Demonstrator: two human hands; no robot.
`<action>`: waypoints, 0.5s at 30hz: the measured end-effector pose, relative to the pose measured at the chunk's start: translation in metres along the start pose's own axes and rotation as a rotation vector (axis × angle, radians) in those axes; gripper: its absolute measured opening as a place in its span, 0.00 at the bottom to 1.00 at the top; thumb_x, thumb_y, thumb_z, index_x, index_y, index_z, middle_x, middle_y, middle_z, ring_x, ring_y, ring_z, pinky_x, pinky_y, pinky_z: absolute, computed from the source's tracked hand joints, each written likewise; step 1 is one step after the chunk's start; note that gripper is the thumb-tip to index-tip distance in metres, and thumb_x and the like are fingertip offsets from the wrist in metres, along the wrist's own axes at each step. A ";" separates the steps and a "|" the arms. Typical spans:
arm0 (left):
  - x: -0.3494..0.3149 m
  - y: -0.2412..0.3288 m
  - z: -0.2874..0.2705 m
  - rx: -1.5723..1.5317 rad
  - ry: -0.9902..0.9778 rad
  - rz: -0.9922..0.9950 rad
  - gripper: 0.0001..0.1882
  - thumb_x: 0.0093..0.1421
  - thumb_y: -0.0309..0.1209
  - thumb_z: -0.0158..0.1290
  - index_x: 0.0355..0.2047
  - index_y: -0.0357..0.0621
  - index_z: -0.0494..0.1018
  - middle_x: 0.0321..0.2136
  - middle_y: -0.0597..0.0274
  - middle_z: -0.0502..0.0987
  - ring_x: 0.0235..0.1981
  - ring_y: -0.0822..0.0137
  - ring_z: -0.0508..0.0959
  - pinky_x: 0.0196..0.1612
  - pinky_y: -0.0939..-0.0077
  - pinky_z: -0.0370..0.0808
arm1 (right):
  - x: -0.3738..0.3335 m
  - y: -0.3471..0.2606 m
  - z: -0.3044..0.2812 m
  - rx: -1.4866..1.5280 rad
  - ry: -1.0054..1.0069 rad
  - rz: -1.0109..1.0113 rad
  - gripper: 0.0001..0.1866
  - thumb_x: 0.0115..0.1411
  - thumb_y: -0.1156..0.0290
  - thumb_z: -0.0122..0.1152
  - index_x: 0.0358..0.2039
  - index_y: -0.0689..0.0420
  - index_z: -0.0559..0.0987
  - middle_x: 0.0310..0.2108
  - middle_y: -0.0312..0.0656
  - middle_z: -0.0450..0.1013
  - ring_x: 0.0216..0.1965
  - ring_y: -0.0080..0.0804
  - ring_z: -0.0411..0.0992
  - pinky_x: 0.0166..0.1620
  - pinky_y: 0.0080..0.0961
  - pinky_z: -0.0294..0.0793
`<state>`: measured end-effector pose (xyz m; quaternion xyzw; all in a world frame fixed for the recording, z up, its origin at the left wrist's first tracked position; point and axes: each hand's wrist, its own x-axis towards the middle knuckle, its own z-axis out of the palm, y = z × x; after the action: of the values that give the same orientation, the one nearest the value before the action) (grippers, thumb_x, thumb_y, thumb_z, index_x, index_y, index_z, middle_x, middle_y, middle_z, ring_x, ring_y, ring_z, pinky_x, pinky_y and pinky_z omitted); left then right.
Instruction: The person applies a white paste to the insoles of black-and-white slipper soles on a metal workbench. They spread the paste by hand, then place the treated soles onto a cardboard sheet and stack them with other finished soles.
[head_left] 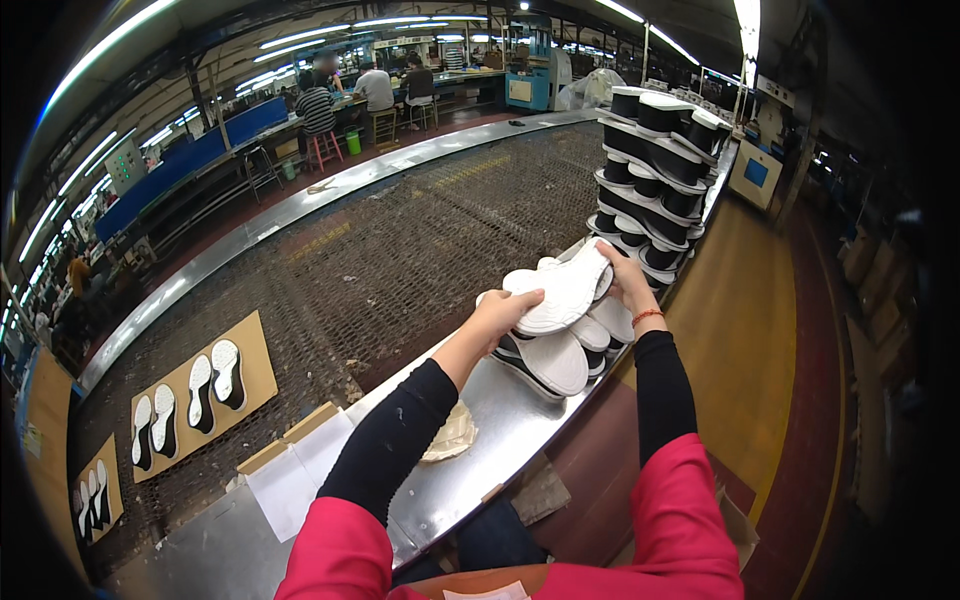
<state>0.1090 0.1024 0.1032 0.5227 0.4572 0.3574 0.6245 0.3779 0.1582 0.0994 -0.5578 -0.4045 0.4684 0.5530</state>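
My left hand closes round the near left end of a white shoe sole, thumb on top. At the sole's far right end, my right hand grips its edge. The sole is held face up, above a low pile of white and black soles on the metal ledge. Part of that pile is hidden behind the held sole and my left hand. Just beyond my right hand rises a tall stack of black-sided soles with white faces.
A wide mesh conveyor runs between metal borders. Cardboard sheets carrying soles lie on it at left. White papers and a beige crumpled pad rest on the near ledge. Several people sit at far benches.
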 end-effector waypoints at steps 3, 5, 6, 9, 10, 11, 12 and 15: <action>0.012 -0.020 -0.001 0.344 0.146 0.081 0.34 0.57 0.45 0.62 0.51 0.24 0.72 0.41 0.50 0.80 0.39 0.68 0.80 0.41 0.75 0.76 | 0.016 0.017 -0.006 -0.185 0.054 -0.037 0.31 0.54 0.48 0.69 0.44 0.66 0.81 0.40 0.42 0.79 0.37 0.31 0.77 0.43 0.27 0.75; 0.024 -0.034 -0.009 0.299 0.135 0.070 0.36 0.56 0.48 0.62 0.53 0.26 0.71 0.44 0.48 0.79 0.42 0.65 0.80 0.44 0.72 0.76 | 0.020 0.022 0.003 -0.278 0.101 -0.077 0.30 0.53 0.48 0.70 0.41 0.67 0.82 0.39 0.42 0.79 0.36 0.29 0.77 0.41 0.26 0.74; 0.027 -0.039 -0.009 0.275 0.127 0.066 0.37 0.56 0.49 0.62 0.54 0.27 0.71 0.45 0.46 0.79 0.44 0.63 0.80 0.46 0.71 0.76 | 0.021 0.024 0.003 -0.298 0.128 -0.090 0.30 0.53 0.48 0.70 0.40 0.67 0.83 0.38 0.42 0.79 0.36 0.28 0.76 0.41 0.25 0.74; 0.008 -0.027 0.011 0.421 0.358 0.252 0.41 0.54 0.53 0.63 0.56 0.29 0.70 0.49 0.41 0.77 0.50 0.56 0.78 0.53 0.66 0.73 | 0.023 0.026 -0.007 -0.164 0.217 -0.137 0.26 0.52 0.46 0.71 0.31 0.61 0.85 0.32 0.36 0.78 0.30 0.21 0.72 0.34 0.22 0.70; -0.003 -0.028 0.000 0.396 0.436 0.226 0.43 0.52 0.56 0.62 0.56 0.31 0.70 0.52 0.37 0.75 0.55 0.51 0.75 0.58 0.63 0.70 | 0.003 0.015 0.022 -0.263 0.303 -0.041 0.33 0.55 0.45 0.68 0.37 0.70 0.83 0.36 0.40 0.79 0.38 0.24 0.70 0.44 0.24 0.69; -0.014 -0.022 -0.003 0.354 0.437 0.279 0.42 0.52 0.55 0.63 0.57 0.33 0.70 0.51 0.38 0.75 0.54 0.51 0.76 0.57 0.63 0.71 | 0.000 0.017 0.021 -0.231 0.289 -0.070 0.33 0.56 0.45 0.67 0.38 0.69 0.83 0.38 0.40 0.79 0.38 0.25 0.70 0.45 0.25 0.69; -0.023 -0.021 -0.003 0.322 0.432 0.336 0.40 0.53 0.53 0.63 0.56 0.34 0.70 0.51 0.38 0.75 0.54 0.50 0.75 0.57 0.63 0.71 | 0.003 0.025 0.016 -0.182 0.262 -0.159 0.29 0.58 0.48 0.66 0.40 0.67 0.83 0.37 0.39 0.78 0.38 0.24 0.70 0.45 0.24 0.69; -0.078 -0.025 -0.034 0.298 0.403 0.458 0.36 0.55 0.50 0.63 0.57 0.38 0.70 0.54 0.43 0.74 0.57 0.52 0.73 0.58 0.61 0.69 | -0.021 0.039 0.030 -0.129 0.117 -0.309 0.29 0.60 0.55 0.66 0.49 0.70 0.77 0.44 0.41 0.76 0.41 0.24 0.72 0.46 0.22 0.70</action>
<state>0.0510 0.0366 0.0932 0.6164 0.4893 0.5137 0.3418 0.3415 0.1429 0.0640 -0.5497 -0.4817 0.3176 0.6041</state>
